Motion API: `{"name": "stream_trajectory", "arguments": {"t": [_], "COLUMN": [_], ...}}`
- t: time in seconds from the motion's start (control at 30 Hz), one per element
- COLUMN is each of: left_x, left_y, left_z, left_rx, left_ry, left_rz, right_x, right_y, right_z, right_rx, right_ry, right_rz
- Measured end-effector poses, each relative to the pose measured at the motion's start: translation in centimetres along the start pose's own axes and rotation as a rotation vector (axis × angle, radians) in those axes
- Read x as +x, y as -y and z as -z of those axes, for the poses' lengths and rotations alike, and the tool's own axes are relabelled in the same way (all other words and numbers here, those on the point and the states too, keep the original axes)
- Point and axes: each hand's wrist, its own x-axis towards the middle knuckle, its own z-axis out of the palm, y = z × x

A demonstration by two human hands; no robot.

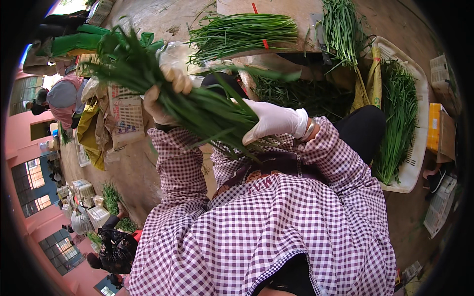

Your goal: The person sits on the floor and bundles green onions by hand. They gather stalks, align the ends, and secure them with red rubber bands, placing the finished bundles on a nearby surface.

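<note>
A large bunch of garlic chives is held up slantwise above my lap, partly blurred. My left hand, in a pale glove, grips it around the middle. Nearer my body, my right hand, in a white glove, has its thumb on the near side of the leaves and its fingers partly hidden behind them. Beyond my hands, trimmed chives lie across a board with red marks. A knife with a dark handle rests at the board's right edge, beside another chive bunch.
At my right stands a white plastic crate with chives inside. Loose green leaves fill a dark hollow below the board. An upturned-looking crate and yellow sack are at left. Other people sit farther off.
</note>
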Motion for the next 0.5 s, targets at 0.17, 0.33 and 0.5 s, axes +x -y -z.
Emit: {"name": "stream_trajectory", "arguments": {"t": [0.17, 0.33, 0.5], "left_x": [3.7, 7.3, 9.3], "left_y": [3.5, 10.5, 13.8], "left_z": [-3.0, -6.6, -7.8], "left_rx": [0.18, 0.231, 0.259], "left_ry": [-0.504, -0.679, -0.363], "left_rz": [0.308, 0.411, 0.387], "right_x": [1.9, 0.7, -2.6], "right_y": [-0.7, -1.0, -1.6], "right_z": [-0.5, 2.4, 4.4], "right_rx": [0.245, 0.303, 0.652], "right_ry": [-0.182, -0.379, -0.602], "right_rz": [0.099, 0.057, 0.036]}}
